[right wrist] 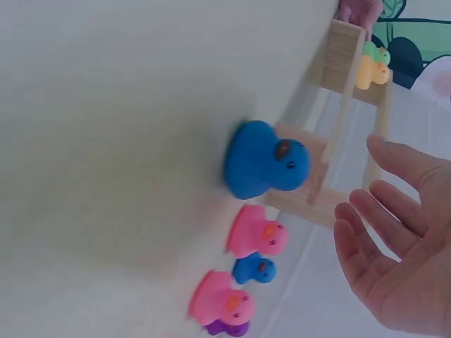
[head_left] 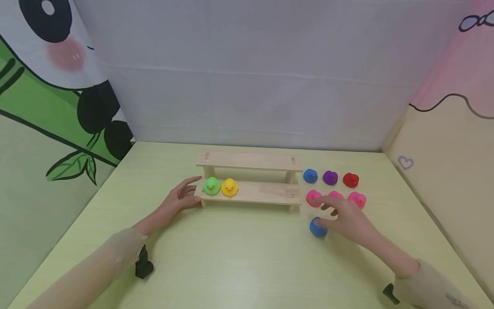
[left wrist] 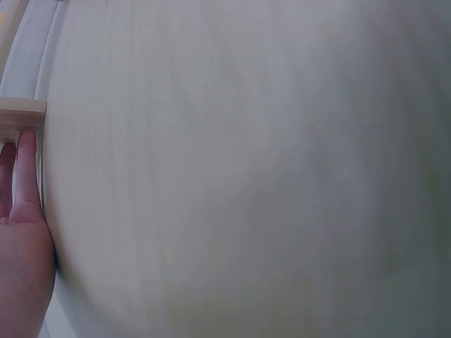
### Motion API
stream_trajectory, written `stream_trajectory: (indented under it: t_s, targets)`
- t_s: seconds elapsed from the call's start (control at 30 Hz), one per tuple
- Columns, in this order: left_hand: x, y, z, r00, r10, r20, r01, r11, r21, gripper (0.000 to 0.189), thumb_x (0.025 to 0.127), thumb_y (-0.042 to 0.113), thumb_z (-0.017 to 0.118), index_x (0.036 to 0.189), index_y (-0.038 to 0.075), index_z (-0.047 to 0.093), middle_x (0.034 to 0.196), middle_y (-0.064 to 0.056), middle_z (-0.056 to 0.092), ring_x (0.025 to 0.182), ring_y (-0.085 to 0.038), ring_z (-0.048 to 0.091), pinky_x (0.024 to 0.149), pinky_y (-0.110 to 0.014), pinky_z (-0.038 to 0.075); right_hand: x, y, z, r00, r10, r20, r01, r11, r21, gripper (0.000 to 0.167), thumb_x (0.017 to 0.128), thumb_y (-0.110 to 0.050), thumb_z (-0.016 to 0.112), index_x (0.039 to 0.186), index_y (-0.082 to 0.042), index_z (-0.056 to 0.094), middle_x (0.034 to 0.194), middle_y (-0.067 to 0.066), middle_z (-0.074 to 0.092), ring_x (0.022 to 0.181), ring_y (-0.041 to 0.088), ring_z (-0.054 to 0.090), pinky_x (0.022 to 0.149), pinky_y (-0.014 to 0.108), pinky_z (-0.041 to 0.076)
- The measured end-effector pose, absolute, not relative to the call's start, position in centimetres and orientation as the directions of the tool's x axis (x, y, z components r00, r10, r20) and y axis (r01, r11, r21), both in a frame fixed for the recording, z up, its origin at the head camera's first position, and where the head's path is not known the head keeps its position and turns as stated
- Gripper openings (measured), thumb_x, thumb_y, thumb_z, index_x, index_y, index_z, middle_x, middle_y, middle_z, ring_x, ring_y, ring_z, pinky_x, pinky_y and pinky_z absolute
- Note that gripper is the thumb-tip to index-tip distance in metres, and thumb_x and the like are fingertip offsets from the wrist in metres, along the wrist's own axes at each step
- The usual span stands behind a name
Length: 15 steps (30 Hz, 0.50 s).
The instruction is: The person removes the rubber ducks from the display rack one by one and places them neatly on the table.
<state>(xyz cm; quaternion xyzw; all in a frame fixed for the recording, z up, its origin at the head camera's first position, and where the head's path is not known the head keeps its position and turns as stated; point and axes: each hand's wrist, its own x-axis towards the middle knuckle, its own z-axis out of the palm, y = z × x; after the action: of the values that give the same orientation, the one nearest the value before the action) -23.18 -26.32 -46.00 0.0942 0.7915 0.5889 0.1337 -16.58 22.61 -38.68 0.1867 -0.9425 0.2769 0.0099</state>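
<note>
A two-tier wooden shelf stands in the middle of the table, with a green rubber duck and a yellow rubber duck side by side at the left of its lower tier. My left hand touches that tier's left end, thumb toward the front, other fingers farther back; the left wrist view shows straight fingers at the wood. Over on the right, my right hand hovers beside a large blue duck with its thumb and fingers spread. In the right wrist view its palm is bare.
Behind the large blue duck sit pink ducks, partly covered by the right hand. A back row holds a smaller blue duck, a purple duck and a red duck. Printed cloth walls enclose the table.
</note>
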Motion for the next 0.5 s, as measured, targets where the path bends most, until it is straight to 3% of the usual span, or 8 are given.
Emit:
stream_trajectory:
  t_s: [0.2,0.5]
  targets:
    - [-23.2,-26.4,-46.2,-0.947,0.304,-0.101,-0.011,0.284,0.959,0.064,0.098,0.029,0.06,0.154,0.031,0.028,0.151,-0.015,0.044,0.128,-0.028,0.058,0.101,-0.041,0.053,-17.9,20.1,-36.9,-0.896,-0.402,0.189,-0.438,0.737,-0.515,0.048,0.079,-0.021,0.083,0.124,-0.016,0.068,0.105,0.005,0.074,0.09,0.023,0.069,0.07,0.024,0.056]
    - [-23.2,-26.5,-46.1,-0.948,0.303,-0.1,-0.011,0.282,0.959,0.065,0.098,0.028,0.059,0.155,0.03,0.027,0.151,-0.016,0.043,0.123,-0.021,0.062,0.1,-0.039,0.054,-20.3,15.1,-35.3,-0.835,-0.468,0.291,-0.541,0.595,-0.595,0.045,0.082,-0.022,0.081,0.124,-0.012,0.067,0.121,0.008,0.071,0.106,0.029,0.067,0.08,0.039,0.06]
